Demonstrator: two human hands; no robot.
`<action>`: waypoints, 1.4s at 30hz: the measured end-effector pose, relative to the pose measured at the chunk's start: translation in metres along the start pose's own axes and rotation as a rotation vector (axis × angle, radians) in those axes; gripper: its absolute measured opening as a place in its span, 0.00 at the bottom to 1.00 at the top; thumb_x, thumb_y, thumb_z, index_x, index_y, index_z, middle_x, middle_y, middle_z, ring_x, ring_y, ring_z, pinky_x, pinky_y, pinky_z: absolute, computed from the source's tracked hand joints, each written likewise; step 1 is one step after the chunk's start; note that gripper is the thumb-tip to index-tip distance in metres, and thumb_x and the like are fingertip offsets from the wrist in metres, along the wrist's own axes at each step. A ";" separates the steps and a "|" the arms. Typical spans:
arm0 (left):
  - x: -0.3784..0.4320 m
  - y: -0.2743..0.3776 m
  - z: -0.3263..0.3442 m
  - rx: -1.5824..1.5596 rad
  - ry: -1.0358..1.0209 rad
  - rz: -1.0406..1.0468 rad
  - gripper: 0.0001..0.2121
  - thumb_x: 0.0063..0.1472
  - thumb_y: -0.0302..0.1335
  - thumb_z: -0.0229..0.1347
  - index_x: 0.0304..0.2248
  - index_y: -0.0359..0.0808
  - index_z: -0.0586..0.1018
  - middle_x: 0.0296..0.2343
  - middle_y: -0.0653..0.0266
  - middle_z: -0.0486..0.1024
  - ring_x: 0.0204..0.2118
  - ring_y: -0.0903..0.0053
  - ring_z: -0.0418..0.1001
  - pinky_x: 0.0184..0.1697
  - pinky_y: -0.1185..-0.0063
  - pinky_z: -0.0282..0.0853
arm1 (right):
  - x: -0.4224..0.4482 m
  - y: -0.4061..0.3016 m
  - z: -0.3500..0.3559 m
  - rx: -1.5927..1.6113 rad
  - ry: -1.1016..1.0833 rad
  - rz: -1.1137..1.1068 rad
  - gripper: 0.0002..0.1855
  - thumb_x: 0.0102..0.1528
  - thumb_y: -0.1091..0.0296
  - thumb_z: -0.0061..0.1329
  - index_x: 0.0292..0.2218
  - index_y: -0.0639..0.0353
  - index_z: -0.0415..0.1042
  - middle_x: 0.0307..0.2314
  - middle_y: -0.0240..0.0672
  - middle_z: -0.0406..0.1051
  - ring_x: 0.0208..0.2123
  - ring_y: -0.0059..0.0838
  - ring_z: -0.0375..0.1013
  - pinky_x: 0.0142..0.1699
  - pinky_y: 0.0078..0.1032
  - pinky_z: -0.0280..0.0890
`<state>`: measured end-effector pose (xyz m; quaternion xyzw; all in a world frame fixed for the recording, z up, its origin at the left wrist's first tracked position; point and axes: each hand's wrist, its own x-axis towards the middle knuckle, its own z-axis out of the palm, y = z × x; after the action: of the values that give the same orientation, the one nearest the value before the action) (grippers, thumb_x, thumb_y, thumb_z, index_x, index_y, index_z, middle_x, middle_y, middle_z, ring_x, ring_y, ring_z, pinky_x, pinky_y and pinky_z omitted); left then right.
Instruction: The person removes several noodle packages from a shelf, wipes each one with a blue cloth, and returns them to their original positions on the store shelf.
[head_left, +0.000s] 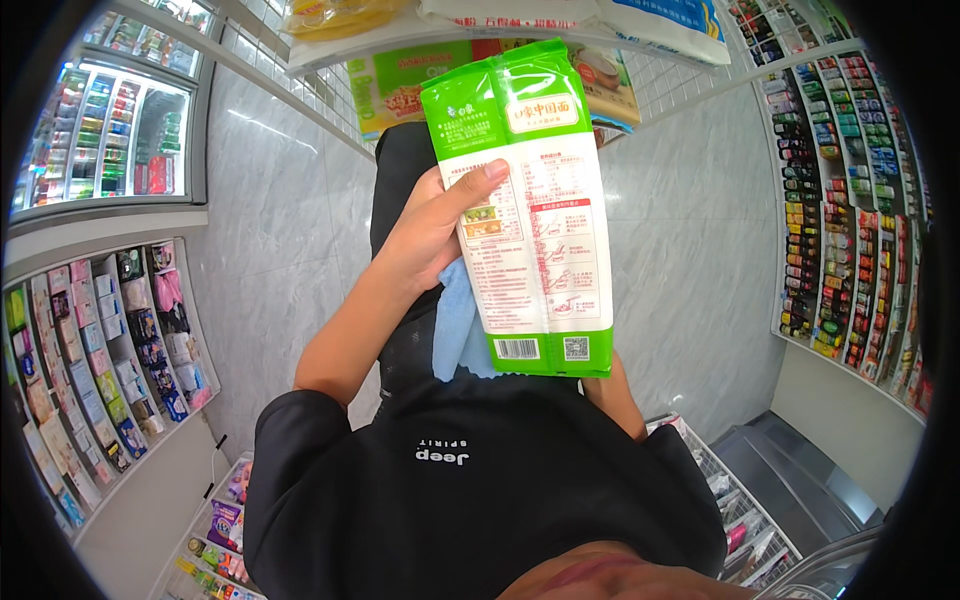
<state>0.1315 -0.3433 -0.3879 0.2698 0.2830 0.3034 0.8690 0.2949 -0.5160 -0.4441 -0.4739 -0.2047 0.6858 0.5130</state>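
Observation:
My left hand (439, 217) grips a green and white plastic packet of noodles (562, 247) by its left edge, with the thumb lying on the printed side. The packet is upright before my chest and shows text, small cooking drawings and printed codes. A light blue cloth (456, 322) hangs below the left hand, partly behind the packet. Which hand holds the cloth, I cannot tell. My right hand is hidden behind the packet; only its forearm shows at the lower right.
Just ahead, a white wire shelf (480, 41) bears plastic bags, with a green package (405, 86) on a lower level. A lit drinks fridge (105, 135) and packet shelves (112, 360) stand left, bottle shelves (840, 210) right. Wire racks (742, 510) flank me. The floor (675, 247) is grey tile.

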 end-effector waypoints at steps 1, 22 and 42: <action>-0.001 0.000 0.001 0.001 -0.008 0.032 0.19 0.60 0.30 0.56 0.47 0.27 0.70 0.41 0.56 0.74 0.41 0.75 0.75 0.45 0.76 0.72 | 0.001 0.002 -0.003 0.031 0.016 0.013 0.26 0.59 0.63 0.44 0.54 0.69 0.59 0.48 0.43 0.67 0.47 0.33 0.70 0.50 0.28 0.66; -0.006 0.002 -0.012 -0.022 0.094 0.035 0.22 0.64 0.36 0.48 0.49 0.25 0.66 0.46 0.51 0.71 0.47 0.68 0.72 0.51 0.72 0.68 | 0.000 -0.048 0.022 0.211 0.118 -0.093 0.30 0.58 0.65 0.45 0.57 0.71 0.54 0.52 0.47 0.62 0.53 0.35 0.64 0.57 0.30 0.59; -0.025 -0.051 -0.016 -0.564 -0.147 -0.001 0.26 0.54 0.21 0.50 0.53 0.25 0.60 0.46 0.44 0.69 0.46 0.61 0.73 0.48 0.67 0.72 | -0.019 -0.057 0.015 0.124 0.457 -0.229 0.26 0.62 0.62 0.40 0.54 0.72 0.58 0.50 0.45 0.64 0.51 0.36 0.65 0.56 0.32 0.59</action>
<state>0.1233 -0.3898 -0.4237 0.0386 0.1240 0.3491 0.9280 0.3112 -0.5075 -0.3847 -0.5581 -0.0935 0.5096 0.6481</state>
